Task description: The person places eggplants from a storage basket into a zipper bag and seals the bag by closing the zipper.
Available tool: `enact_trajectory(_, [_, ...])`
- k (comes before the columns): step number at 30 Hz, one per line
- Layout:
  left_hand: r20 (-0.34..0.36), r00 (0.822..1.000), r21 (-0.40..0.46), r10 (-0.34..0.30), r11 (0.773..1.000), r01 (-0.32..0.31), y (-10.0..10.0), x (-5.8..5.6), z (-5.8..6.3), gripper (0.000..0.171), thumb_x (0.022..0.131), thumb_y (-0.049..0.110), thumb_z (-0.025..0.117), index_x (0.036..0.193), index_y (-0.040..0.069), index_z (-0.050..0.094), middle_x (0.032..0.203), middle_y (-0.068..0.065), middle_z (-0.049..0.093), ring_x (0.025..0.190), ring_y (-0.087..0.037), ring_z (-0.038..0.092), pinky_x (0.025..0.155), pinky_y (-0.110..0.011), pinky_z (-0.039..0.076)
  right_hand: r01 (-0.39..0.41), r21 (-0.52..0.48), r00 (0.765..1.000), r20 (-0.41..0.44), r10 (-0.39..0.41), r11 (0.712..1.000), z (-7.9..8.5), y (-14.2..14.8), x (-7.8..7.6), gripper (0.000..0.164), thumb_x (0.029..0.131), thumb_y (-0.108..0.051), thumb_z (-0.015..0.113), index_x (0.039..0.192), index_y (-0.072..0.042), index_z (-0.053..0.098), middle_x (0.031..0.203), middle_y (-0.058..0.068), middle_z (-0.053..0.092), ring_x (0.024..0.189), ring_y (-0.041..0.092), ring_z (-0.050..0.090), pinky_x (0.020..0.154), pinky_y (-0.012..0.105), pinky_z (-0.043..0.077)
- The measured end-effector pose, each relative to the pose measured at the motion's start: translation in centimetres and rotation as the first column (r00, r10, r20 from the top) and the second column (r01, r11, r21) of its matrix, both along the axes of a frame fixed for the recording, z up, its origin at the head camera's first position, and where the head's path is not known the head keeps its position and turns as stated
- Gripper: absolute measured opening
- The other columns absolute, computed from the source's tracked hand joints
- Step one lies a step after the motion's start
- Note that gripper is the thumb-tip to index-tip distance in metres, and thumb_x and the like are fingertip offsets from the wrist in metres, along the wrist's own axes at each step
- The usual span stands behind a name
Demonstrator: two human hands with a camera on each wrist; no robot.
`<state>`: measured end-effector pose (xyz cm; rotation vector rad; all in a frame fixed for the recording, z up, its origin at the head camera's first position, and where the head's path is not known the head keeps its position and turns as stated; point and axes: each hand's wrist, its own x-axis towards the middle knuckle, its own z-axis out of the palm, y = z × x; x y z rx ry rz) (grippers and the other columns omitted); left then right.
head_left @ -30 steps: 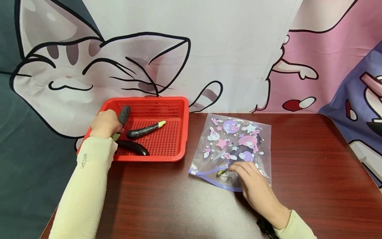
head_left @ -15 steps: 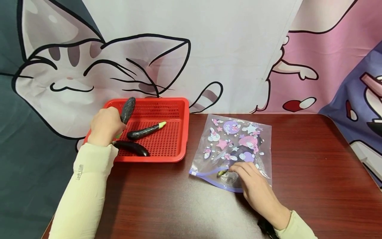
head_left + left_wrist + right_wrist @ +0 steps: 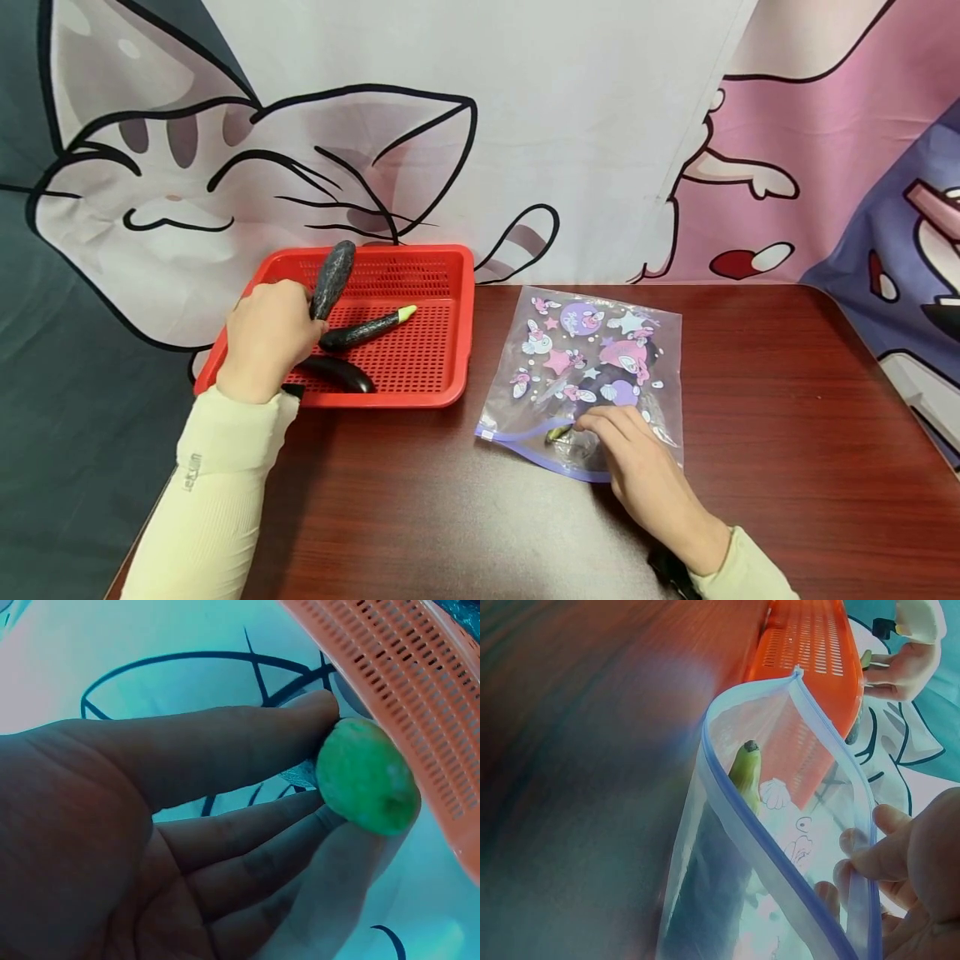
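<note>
My left hand (image 3: 266,342) grips a dark, bumpy cucumber (image 3: 332,279) over the left side of the red basket (image 3: 463,333). In the left wrist view, thumb and fingers pinch the cucumber beside its pale green end (image 3: 367,776). Inside the basket lie another dark cucumber (image 3: 360,332) with a light green tip and a glossy dark eggplant (image 3: 342,375). My right hand (image 3: 645,467) pinches the edge of a clear, printed zip bag (image 3: 525,358). The right wrist view shows the bag's mouth parted, with a dark, green-tipped vegetable (image 3: 746,776) inside.
The brown wooden table (image 3: 420,508) carries basket and bag, the bag to the basket's right. A cartoon-printed cloth (image 3: 592,125) hangs behind the table's far edge. The basket's raised walls stand around the vegetables.
My left hand has lifted the cucumber and shifted slightly right; its far end now rises above the basket's back rim. The right hand and bag have stayed put.
</note>
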<state>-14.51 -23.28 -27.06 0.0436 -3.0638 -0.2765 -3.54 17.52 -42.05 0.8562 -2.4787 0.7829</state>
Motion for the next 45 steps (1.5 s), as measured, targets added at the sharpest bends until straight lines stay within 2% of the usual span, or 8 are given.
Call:
enact_trajectory(9, [0.000,1.000,0.016,-0.021,1.000,0.021,1.3,1.8,0.1,0.022,0.085,0.014,0.074,0.101,0.000,0.071,0.074,-0.016,0.062,0.069,-0.037,0.058,0.047,-0.044,0.042,-0.001,-0.012,1.000,-0.003,0.001,1.000,0.0,0.0,0.0,0.043,0.107,-0.016,0.025,0.113,-0.005,0.066,0.114,0.002,0.063,0.104,0.020,0.056,0.094,0.023,0.041])
enact_trajectory(14, [-0.026,0.999,0.012,-0.046,0.999,0.047,2.2,3.2,0.1,0.028,0.084,0.013,0.076,0.108,0.000,0.071,0.076,-0.017,0.064,0.068,-0.038,0.060,0.046,-0.045,0.042,-0.003,-0.009,1.000,0.002,0.003,1.000,0.0,0.0,0.0,0.036,0.099,-0.005,0.033,0.114,-0.005,0.066,0.115,0.002,0.063,0.104,0.021,0.056,0.093,0.025,0.042])
enact_trajectory(21, [-0.040,0.997,-0.001,-0.073,0.997,0.073,3.3,5.0,0.0,0.029,0.084,0.013,0.076,0.109,-0.001,0.069,0.074,-0.018,0.064,0.059,-0.037,0.059,0.045,-0.047,0.043,-0.004,-0.009,1.000,0.003,0.004,1.000,-0.2,0.0,0.0,0.037,0.098,-0.004,0.033,0.114,-0.006,0.066,0.115,0.002,0.063,0.105,0.020,0.056,0.094,0.024,0.042])
enact_trajectory(26, [-0.047,0.994,0.004,-0.103,0.995,0.104,4.1,6.1,-0.5,0.021,0.084,0.012,0.076,0.101,0.002,0.069,0.069,-0.012,0.063,0.055,-0.033,0.057,0.043,-0.047,0.042,-0.002,-0.003,1.000,0.001,0.002,1.000,-0.2,-0.1,0.1,0.036,0.098,-0.004,0.033,0.114,-0.007,0.066,0.115,0.001,0.063,0.104,0.020,0.056,0.092,0.025,0.043])
enact_trajectory(29, [-0.065,0.990,0.004,-0.122,0.992,0.122,4.6,6.8,-0.8,0.026,0.084,0.012,0.077,0.107,0.002,0.070,0.073,-0.013,0.065,0.055,-0.033,0.057,0.044,-0.049,0.043,-0.004,0.001,1.000,0.004,0.004,1.000,-0.2,-0.1,0.2,0.036,0.097,-0.003,0.035,0.114,-0.007,0.066,0.115,0.001,0.063,0.104,0.020,0.056,0.092,0.025,0.043])
enact_trajectory(33, [-0.082,0.985,0.000,-0.155,0.988,0.155,5.4,7.6,-1.1,0.035,0.083,0.013,0.078,0.116,0.003,0.070,0.081,-0.015,0.068,0.060,-0.034,0.061,0.046,-0.051,0.045,-0.003,0.003,1.000,0.005,0.003,1.000,-0.1,0.0,0.1,0.036,0.096,-0.001,0.036,0.114,-0.006,0.066,0.115,0.002,0.063,0.105,0.020,0.056,0.092,0.025,0.043])
enact_trajectory(38, [-0.098,0.973,-0.005,-0.210,0.978,0.210,6.4,8.5,-1.6,0.036,0.082,0.014,0.082,0.115,0.006,0.070,0.085,-0.013,0.070,0.066,-0.035,0.065,0.052,-0.051,0.048,-0.002,0.002,1.000,0.006,0.002,1.000,0.0,0.0,0.0,0.035,0.095,0.000,0.037,0.115,-0.005,0.066,0.116,0.002,0.063,0.105,0.021,0.056,0.093,0.025,0.042])
enact_trajectory(45, [-0.154,0.957,0.019,-0.245,0.968,0.251,7.1,9.6,-2.0,0.037,0.080,0.011,0.083,0.115,0.004,0.071,0.097,-0.013,0.073,0.077,-0.034,0.069,0.059,-0.052,0.052,-0.004,0.001,1.000,0.001,0.004,1.000,0.0,0.0,0.0,0.036,0.094,0.001,0.037,0.115,-0.005,0.066,0.115,0.002,0.063,0.104,0.020,0.056,0.092,0.025,0.043])
